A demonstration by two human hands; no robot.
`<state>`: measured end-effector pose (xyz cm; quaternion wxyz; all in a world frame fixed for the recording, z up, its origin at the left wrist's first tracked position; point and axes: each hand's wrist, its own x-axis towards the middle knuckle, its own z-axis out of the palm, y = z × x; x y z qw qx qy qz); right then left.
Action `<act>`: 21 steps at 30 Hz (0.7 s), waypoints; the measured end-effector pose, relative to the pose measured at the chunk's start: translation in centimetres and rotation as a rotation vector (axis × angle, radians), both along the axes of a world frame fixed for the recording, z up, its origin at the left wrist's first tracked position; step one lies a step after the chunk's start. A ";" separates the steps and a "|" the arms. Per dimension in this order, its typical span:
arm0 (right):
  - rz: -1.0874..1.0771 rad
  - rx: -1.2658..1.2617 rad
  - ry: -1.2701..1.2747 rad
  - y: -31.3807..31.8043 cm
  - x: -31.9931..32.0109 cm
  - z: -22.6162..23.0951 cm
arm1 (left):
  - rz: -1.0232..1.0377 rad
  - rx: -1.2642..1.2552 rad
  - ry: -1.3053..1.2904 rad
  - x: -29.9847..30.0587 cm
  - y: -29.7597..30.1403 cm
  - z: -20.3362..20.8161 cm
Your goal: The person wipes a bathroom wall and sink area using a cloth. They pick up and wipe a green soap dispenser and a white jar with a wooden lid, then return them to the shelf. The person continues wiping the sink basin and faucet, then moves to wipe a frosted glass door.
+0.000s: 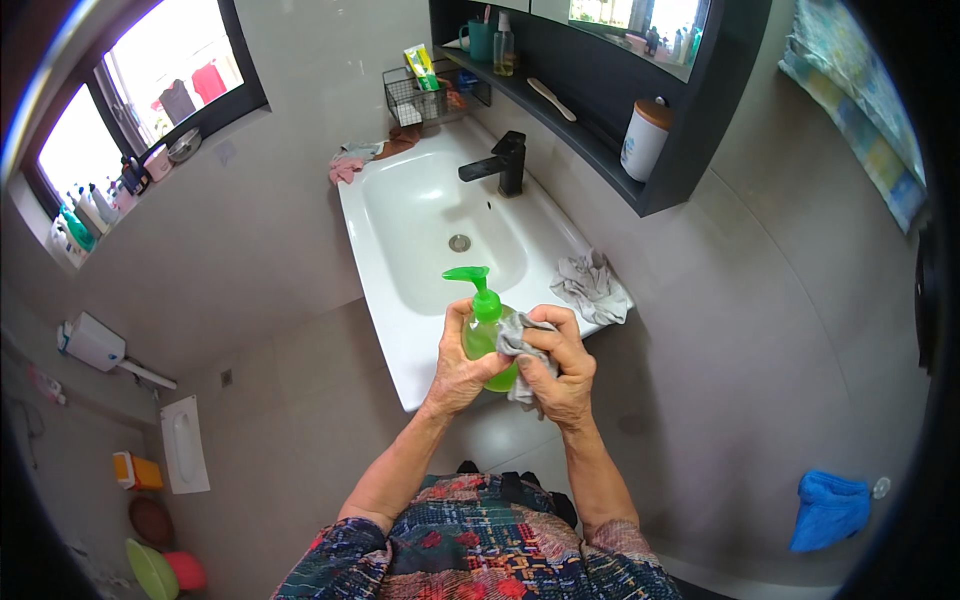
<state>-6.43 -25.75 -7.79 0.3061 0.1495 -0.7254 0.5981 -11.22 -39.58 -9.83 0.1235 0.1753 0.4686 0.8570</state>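
Observation:
A green pump bottle [483,335] stands upright in my left hand [460,362], whose fingers wrap round its left side. Its bright green pump head points to the left, and green liquid shows through the clear body. Bunched in my right hand [563,373] is a grey cloth [520,340], pressed against the bottle's right side. Both hands are above the near edge of the white sink [385,310]. The cloth and fingers hide part of the bottle.
A black faucet [505,165] rises at the sink's far right. Another grey cloth [592,285] lies crumpled on the right rim. More cloths [355,160] and a wire basket [410,100] sit at the back left. A dark shelf [590,140] holding a white canister [646,140] juts from the wall.

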 end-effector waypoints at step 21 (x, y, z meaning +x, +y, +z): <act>-0.394 0.106 0.221 -2.5 -0.7 0.5 | -0.030 -0.224 0.191 0.5 0.0 0.0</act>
